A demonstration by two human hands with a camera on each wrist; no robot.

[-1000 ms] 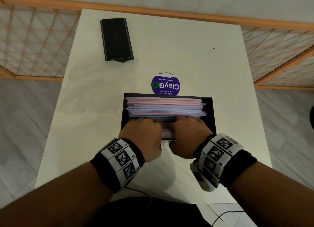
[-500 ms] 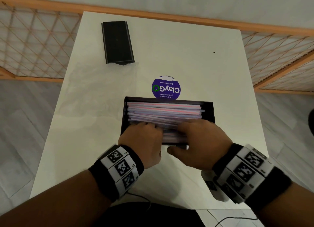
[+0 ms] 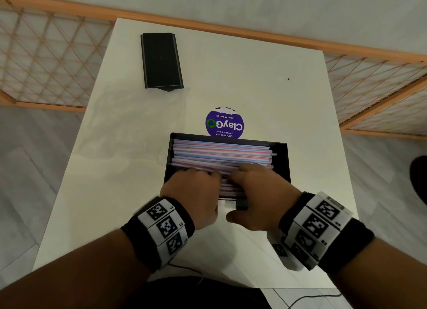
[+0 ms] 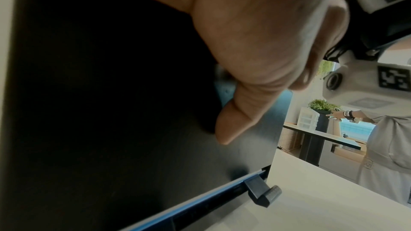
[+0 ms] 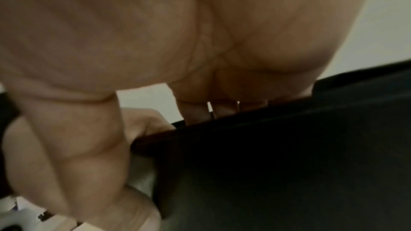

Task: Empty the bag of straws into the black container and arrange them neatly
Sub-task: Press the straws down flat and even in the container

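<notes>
The black container (image 3: 280, 160) stands in the middle of the white table, full of pink, blue and white straws (image 3: 219, 153) that lie left to right. My left hand (image 3: 196, 188) reaches over the near wall onto the straws. Its fingertips are hidden, and its thumb (image 4: 231, 126) lies against the outer wall (image 4: 111, 111). Beside it, my right hand (image 3: 261, 190) lays its fingers (image 5: 195, 111) over the rim (image 5: 289, 147) onto the straws, thumb outside the wall. The clear, flat bag (image 3: 138, 123) lies to the container's left.
A black lid (image 3: 161, 61) lies at the table's far left. A round purple sticker (image 3: 224, 123) sits just behind the container. A wooden lattice fence (image 3: 46, 61) borders the table on both sides. A small latch (image 4: 262, 192) juts from the container's near wall.
My right hand has uncurled from a fist, spread over the straws and brought its thumb out in front of the near wall. The left hand has hardly moved.
</notes>
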